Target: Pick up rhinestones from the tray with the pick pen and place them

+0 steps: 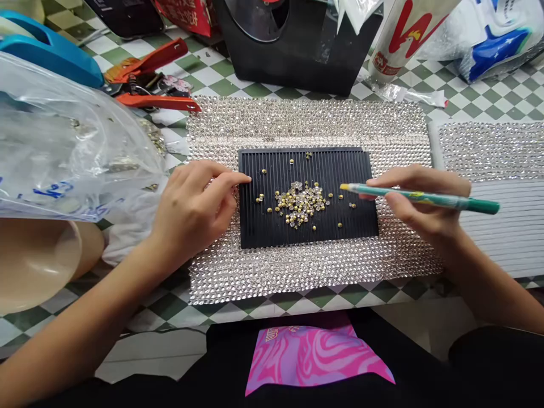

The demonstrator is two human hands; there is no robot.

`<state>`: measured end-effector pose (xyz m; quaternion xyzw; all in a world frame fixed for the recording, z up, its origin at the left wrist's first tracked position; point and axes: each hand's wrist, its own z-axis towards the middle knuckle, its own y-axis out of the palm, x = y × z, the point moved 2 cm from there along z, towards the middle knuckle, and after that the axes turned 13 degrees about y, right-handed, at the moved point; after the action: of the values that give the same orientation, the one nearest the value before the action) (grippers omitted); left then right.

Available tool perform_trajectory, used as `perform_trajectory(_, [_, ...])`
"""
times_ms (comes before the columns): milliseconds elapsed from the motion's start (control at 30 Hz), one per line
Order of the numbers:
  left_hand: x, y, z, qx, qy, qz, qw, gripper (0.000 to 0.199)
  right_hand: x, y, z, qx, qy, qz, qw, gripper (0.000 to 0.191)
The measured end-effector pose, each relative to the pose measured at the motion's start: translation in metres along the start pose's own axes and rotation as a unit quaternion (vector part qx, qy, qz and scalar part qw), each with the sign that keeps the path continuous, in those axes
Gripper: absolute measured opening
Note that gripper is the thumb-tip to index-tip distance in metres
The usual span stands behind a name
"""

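Observation:
A black ridged tray (255, 226) lies on a sheet of rows of clear rhinestones (314, 269). Loose gold-backed and clear stones (304, 201) are heaped at the tray's middle, with some scattered around them. My left hand (198, 201) touches the tray's left edge with its index fingertip; its other fingers are curled and nothing shows in them. On the right, my right hand (425, 198) pinches a green pen-like stick (442, 199) between thumb and fingers. The stick's yellow tip points left, over the right part of the tray.
A second stone sheet (488, 150) lies at the right. Orange-handled pliers (157, 102), a plastic bag (72, 141) and a beige bowl (42, 260) are at the left. Behind stand a black box-shaped object (293, 56) and a paper cup (403, 39).

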<state>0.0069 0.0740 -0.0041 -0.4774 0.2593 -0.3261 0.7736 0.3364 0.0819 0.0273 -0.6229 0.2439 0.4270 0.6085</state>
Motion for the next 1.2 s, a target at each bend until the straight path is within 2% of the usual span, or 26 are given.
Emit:
perform_trajectory(67, [0.001,-0.001,-0.001,-0.016,-0.017,-0.009,1.0,0.028,0.0,-0.004,0.001,0.018,0.006,0.014,1.0,0.024])
perform_trajectory(100, [0.001,-0.001,-0.001,-0.026,-0.029,-0.014,0.999,0.029,0.0,-0.004,0.002,0.008,0.003,0.018,1.0,0.025])
perform_trajectory(167, [0.001,-0.001,-0.002,-0.043,-0.046,-0.024,0.998,0.031,0.0,0.0,0.002,-0.043,-0.014,0.014,0.999,0.027])
perform_trajectory(267, [0.001,-0.001,-0.001,-0.025,-0.028,-0.019,0.999,0.029,0.0,0.008,0.001,-0.09,-0.039,0.002,0.995,0.029])
perform_trajectory(467, [-0.001,-0.001,0.001,0.005,0.003,0.004,1.0,0.026,0.0,0.013,0.002,-0.086,-0.05,-0.017,0.995,0.032])
perform_trajectory(633, [0.0,-0.001,0.0,-0.017,-0.014,-0.026,0.999,0.034,-0.002,0.009,0.001,-0.072,-0.054,-0.019,0.996,0.032])
perform_trajectory(700, [0.0,-0.001,-0.001,-0.028,-0.028,-0.038,0.998,0.037,-0.005,0.003,0.003,-0.029,-0.033,-0.015,0.999,0.029])
perform_trajectory(767, [0.0,-0.002,-0.002,-0.018,-0.023,-0.035,0.999,0.035,-0.005,-0.009,0.009,0.084,-0.017,0.008,0.996,0.026])
perform_trajectory(833, [0.0,-0.002,-0.001,-0.002,-0.007,-0.02,1.0,0.031,0.0,-0.023,0.017,0.204,-0.017,0.023,0.978,0.023])
perform_trajectory(900, [0.0,-0.001,-0.001,0.005,0.004,-0.007,1.0,0.028,0.011,-0.038,0.028,0.266,-0.035,0.012,0.963,0.02])
perform_trajectory(967, [0.0,-0.001,0.0,0.006,0.006,-0.003,1.0,0.028,0.028,-0.052,0.038,0.29,-0.053,0.007,0.955,0.017])
perform_trajectory(1067, [0.0,-0.002,0.001,0.003,0.01,-0.003,1.0,0.028,0.051,-0.066,0.047,0.298,-0.028,-0.012,0.954,0.014])
perform_trajectory(1200, [-0.001,-0.003,0.001,0.009,0.011,-0.005,1.0,0.028,0.062,-0.07,0.046,0.301,-0.02,-0.061,0.952,0.013])
